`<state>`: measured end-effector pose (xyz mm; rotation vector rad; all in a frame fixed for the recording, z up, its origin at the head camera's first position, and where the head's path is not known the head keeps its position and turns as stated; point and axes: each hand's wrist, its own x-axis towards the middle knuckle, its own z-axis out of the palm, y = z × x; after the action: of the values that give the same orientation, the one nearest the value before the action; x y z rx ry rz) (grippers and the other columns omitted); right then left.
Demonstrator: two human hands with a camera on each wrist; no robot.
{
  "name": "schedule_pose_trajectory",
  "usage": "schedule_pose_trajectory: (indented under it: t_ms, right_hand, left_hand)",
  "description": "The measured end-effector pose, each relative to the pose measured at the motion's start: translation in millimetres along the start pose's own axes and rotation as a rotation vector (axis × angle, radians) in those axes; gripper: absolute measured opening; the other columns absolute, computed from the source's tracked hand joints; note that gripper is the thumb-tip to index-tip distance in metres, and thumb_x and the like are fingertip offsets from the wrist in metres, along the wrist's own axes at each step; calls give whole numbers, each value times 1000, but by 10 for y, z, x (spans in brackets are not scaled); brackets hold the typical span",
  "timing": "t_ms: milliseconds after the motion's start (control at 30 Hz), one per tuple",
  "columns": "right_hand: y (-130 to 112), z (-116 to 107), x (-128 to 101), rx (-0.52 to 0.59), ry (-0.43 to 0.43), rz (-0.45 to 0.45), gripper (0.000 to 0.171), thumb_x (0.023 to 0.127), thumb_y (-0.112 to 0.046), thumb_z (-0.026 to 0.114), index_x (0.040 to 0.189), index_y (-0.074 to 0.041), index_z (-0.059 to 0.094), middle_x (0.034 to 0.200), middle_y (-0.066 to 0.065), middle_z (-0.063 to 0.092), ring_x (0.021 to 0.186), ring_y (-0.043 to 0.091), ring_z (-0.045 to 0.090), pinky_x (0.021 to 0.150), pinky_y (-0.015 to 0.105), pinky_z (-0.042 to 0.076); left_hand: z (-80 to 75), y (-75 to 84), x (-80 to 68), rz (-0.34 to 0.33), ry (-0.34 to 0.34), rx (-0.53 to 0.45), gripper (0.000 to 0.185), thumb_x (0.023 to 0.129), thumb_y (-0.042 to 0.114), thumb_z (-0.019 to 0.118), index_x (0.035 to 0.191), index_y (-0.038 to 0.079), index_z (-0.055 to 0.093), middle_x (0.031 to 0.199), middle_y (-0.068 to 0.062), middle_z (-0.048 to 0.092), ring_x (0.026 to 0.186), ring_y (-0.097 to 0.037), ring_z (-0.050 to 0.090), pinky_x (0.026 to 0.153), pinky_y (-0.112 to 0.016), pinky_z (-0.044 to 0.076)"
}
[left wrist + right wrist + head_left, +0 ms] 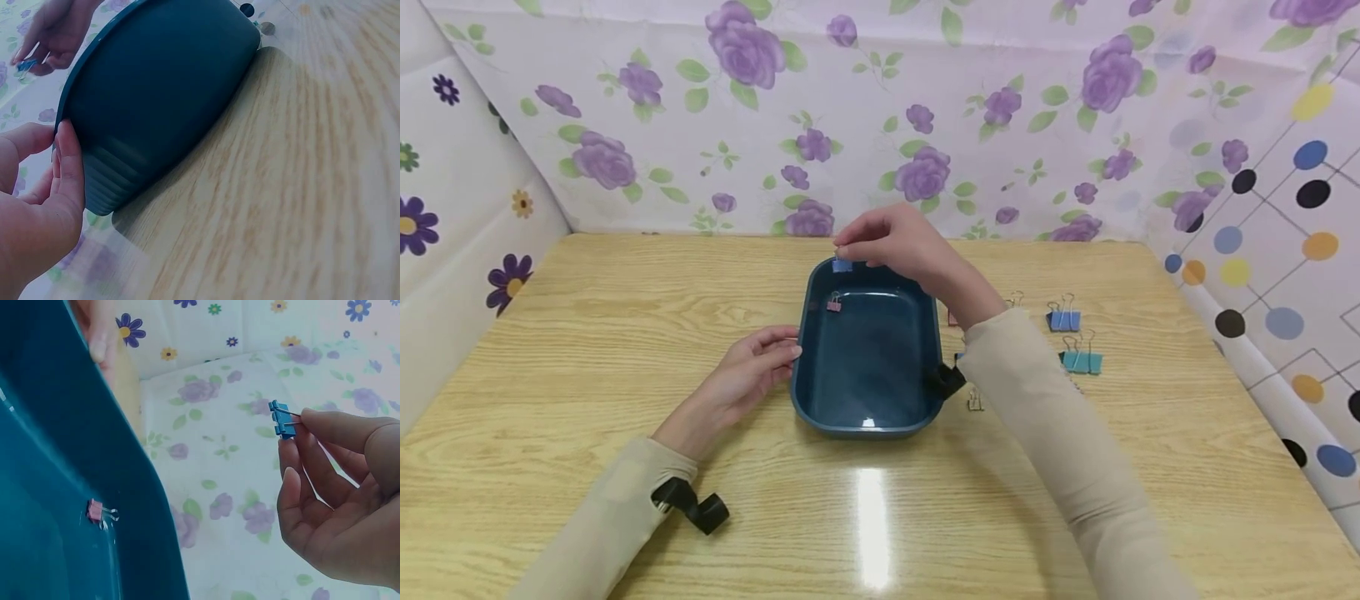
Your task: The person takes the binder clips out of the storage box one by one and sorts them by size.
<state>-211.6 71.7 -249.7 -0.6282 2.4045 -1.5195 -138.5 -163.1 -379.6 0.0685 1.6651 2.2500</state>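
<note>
A dark teal plastic tray (pixel 868 358) stands on the table. My left hand (pixel 751 371) holds the tray's left rim between thumb and fingers, as the left wrist view shows. Over the far left corner of the tray, my right hand (pixel 902 242) pinches a small blue binder clip (pixel 283 420) by its wire handles with thumb and fingertips. Inside the tray, near its left wall, lies a small pink binder clip (pixel 834 305).
Several binder clips lie right of the tray, among them a blue binder clip (pixel 1064 320) and a teal binder clip (pixel 1082 361). The right forearm partly hides others. Behind the wooden table (pixel 647 300) hangs a flowered cloth (pixel 850 125).
</note>
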Motion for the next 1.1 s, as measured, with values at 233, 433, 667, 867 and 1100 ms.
schedule_pose_trajectory:
  t_ms: [233,433,667,867,1100]
  right_hand:
    - [179,-129,-220,-19,2,37,17,90,-18,71,102,-7,74,100,5,69,91,27,59,79,36,51]
    - [421,-234,-457,-13,11,118,19,91,-20,70,105,-8,73,104,5,69,96,24,59,77,36,51]
    - [766,-325,-694,-12,8,200,21,93,-19,67,109,-6,70,107,7,67,100,27,60,86,41,49]
    - [1012,-434,-876,7,18,240,23,92,-18,68,110,-3,68,117,10,64,109,28,58,94,45,47]
    - [1110,-511,-1079,-34,28,266,24,92,-15,68,109,2,68,108,11,66,101,25,61,86,38,51]
  left_hand:
    - [-6,0,-9,-5,9,5,28,97,-3,51,125,-4,46,97,-1,64,84,-9,60,73,-21,51]
    - [-10,-1,-6,-18,15,13,32,97,-2,52,128,-5,45,100,-3,63,86,-10,60,73,-21,51]
    - [-13,-6,3,-12,6,6,35,97,-3,52,130,-8,42,103,-5,62,88,-11,60,75,-21,51]
    - [-10,-3,8,-17,10,11,33,97,-2,52,129,-7,44,103,-6,62,87,-11,60,75,-21,51]
    - [-17,4,4,-15,11,8,30,98,-2,52,127,-5,45,102,-5,62,87,-11,60,75,-22,51]
